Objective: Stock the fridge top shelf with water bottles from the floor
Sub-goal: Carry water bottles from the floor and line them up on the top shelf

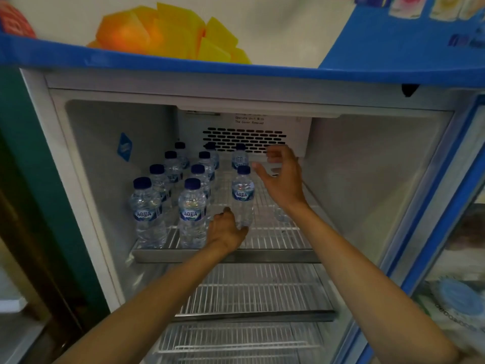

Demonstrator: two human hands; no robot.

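Note:
Several clear Aqua water bottles (191, 208) with dark blue caps stand in rows on the left half of the fridge's top wire shelf (273, 240). Right of those rows stands another bottle (242, 195). My left hand (227, 229) grips its base from the front left. My right hand (283, 179) hovers to the right of that bottle, deep in the fridge, with thumb and fingers spread. Below my right wrist the clear base of one more bottle (282, 216) shows, and the hand hides its upper part.
The right half of the top shelf is bare wire. Two lower wire shelves (257, 292) hold nothing. A vent grille (244, 140) is on the back wall. The open blue-framed door (446, 232) stands at the right.

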